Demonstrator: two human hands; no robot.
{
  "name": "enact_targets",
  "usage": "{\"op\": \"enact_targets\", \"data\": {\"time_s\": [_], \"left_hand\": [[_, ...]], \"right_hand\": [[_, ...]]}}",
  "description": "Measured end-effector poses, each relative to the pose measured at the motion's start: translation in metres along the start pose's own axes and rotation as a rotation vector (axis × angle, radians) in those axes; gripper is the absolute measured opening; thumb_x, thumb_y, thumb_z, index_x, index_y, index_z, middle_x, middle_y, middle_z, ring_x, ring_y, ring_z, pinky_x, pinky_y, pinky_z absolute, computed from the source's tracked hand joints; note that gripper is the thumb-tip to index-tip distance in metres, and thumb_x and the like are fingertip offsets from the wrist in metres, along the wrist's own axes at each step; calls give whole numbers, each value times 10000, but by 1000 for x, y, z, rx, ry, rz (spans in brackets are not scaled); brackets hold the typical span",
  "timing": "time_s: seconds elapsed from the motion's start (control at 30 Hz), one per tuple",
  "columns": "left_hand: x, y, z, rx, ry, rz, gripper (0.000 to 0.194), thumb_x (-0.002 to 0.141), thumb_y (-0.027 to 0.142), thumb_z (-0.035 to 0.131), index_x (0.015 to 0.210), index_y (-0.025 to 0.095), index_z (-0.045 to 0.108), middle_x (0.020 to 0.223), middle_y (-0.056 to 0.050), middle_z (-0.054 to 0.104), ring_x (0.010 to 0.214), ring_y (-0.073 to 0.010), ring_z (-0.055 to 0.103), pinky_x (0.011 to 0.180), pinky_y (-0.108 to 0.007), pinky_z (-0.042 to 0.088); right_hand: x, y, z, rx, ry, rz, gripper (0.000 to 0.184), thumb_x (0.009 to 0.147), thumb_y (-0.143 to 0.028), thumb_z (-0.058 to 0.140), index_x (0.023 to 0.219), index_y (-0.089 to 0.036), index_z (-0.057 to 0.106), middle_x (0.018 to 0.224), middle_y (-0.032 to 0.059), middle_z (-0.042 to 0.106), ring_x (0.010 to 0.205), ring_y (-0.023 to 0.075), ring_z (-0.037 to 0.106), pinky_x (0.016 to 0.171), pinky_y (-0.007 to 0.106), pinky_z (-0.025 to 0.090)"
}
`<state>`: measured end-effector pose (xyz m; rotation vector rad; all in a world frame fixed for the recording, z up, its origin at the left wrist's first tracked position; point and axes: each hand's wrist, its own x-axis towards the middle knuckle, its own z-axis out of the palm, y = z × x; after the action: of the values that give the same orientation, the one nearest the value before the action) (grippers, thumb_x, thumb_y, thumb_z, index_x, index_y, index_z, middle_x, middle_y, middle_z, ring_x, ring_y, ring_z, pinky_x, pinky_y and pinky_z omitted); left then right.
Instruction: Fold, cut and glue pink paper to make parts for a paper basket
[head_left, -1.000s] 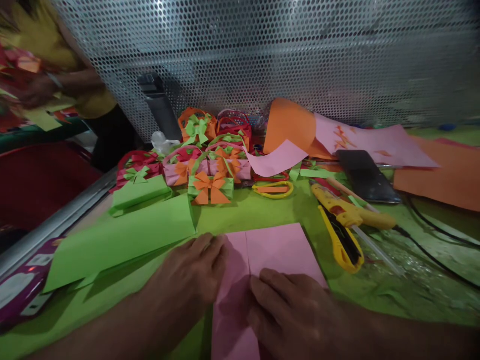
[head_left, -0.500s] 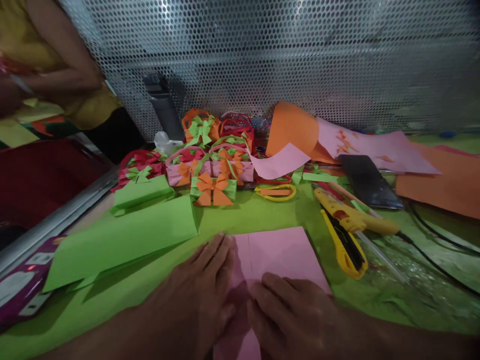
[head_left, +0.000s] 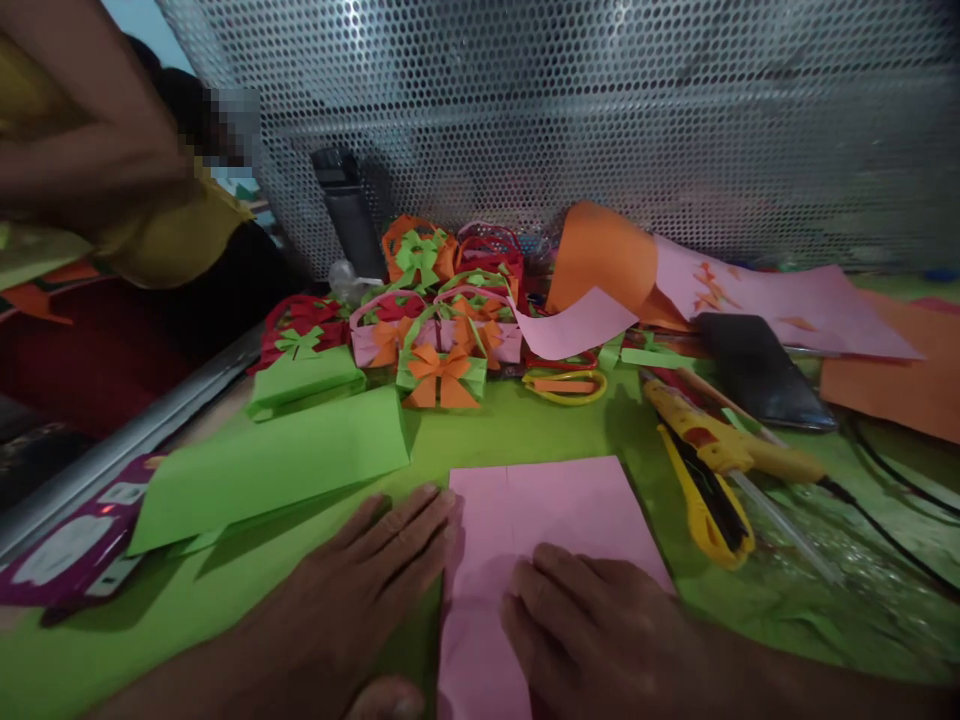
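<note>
A pink paper sheet point(head_left: 547, 515) lies flat on the green table surface point(head_left: 525, 430) in front of me. My left hand point(head_left: 360, 590) rests flat with fingers stretched out along the sheet's left edge. My right hand point(head_left: 600, 630) lies palm down on the sheet's lower right part, fingers spread and pressing the paper. Neither hand grips anything.
Folded green paper point(head_left: 277, 465) lies left. Small paper gift boxes with bows point(head_left: 439, 345) cluster behind. A yellow glue gun point(head_left: 731, 445), yellow cutter point(head_left: 705, 500), scissors point(head_left: 566, 385), a black phone point(head_left: 761, 370) and orange and pink sheets point(head_left: 750, 290) sit right. Another person point(head_left: 97, 180) works at far left.
My left hand slid off the pink sheet to its left edge. The sheet's centre fold now lies flatter. The view shifted slightly right, and the person at left moved closer.
</note>
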<state>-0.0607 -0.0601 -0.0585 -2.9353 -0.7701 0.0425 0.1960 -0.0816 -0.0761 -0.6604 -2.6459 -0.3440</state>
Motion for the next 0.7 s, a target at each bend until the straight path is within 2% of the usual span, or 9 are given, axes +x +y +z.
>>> {"op": "enact_targets", "data": {"time_s": [0.13,0.23,0.3,0.37,0.47,0.6,0.7], "left_hand": [[-1,-3,-1,-64,-29,-8,777,900,650,322,1466,134,191,1503,-102,281,1390,-262,209,1132,-412,125],[4,-4,-1,-74,-38,-36,697,923,550,399,1460,144,220,1493,-120,301,1369,-270,265,1107,-432,224],[10,-4,-3,-46,-9,-45,659,912,462,466,1446,132,266,1493,-131,299,1357,-286,288,1089,-439,265],[20,-3,-6,-3,48,-82,543,913,392,477,1381,128,396,1459,-135,365,1329,-299,339,1065,-457,300],[39,0,-10,18,135,-101,351,954,334,409,1153,120,604,1281,-142,564,1193,-294,496,985,-457,389],[59,1,-7,-15,240,-15,290,963,221,379,1065,118,630,1151,-97,634,1054,-228,564,921,-365,446],[62,1,2,-17,226,8,245,943,227,431,1042,127,631,1144,-79,631,1036,-233,547,919,-370,445]], "right_hand": [[0,1,-2,11,-2,-21,155,805,-135,525,925,-108,620,838,103,649,700,202,545,474,295,410],[1,-1,-4,61,14,39,124,825,-139,501,869,-129,616,825,86,631,695,192,532,454,288,388],[2,-2,-3,101,37,63,122,852,-163,489,809,-147,603,799,70,611,682,180,517,449,285,372],[2,-2,-3,124,48,63,140,866,-211,505,769,-155,590,774,57,592,665,176,497,437,293,348],[3,-1,-4,113,-13,42,126,841,-277,583,788,-163,592,756,34,571,668,181,478,424,311,317],[4,1,-12,86,-139,-10,177,790,-318,656,830,-155,599,771,43,575,703,201,478,434,317,319],[6,3,-18,60,-235,-57,180,812,-281,624,893,-123,598,821,68,579,730,214,478,455,320,341]]}}
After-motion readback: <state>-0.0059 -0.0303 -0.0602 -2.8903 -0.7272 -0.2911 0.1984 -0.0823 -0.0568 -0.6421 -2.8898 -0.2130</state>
